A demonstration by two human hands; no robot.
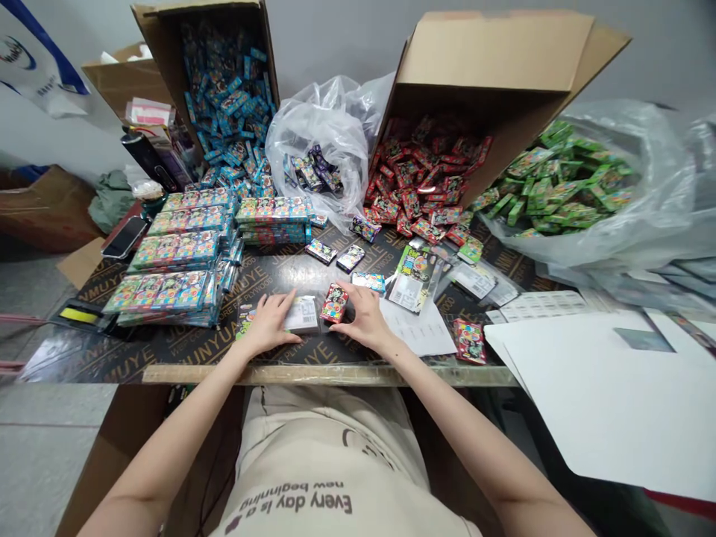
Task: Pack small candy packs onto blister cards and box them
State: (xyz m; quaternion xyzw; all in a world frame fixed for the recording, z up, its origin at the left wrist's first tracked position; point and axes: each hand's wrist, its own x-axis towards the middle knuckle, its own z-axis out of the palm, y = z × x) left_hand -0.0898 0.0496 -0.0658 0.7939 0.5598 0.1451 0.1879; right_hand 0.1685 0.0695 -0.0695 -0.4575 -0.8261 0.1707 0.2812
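My right hand (366,317) grips a small red box (335,303) between thumb and fingers, close to the table's front edge. Beside it, my left hand (271,322) lies with fingers spread on a clear plastic pouch that has a printed card (303,315) in it. The red box is by the pouch's right end; I cannot tell whether it is partly inside. Just beyond my hands lie a blue box (368,282) and two dark-and-white boxes, one of them the nearer box (350,258). Another red box (470,341) rests to the right.
Stacked clear packs (168,291) stand at the left near a phone (125,237). Behind are a carton of blue boxes (227,97), a bag of purple boxes (318,127), a carton of red boxes (497,56) and a bag of green boxes (643,149). White sheets (615,395) overhang at right.
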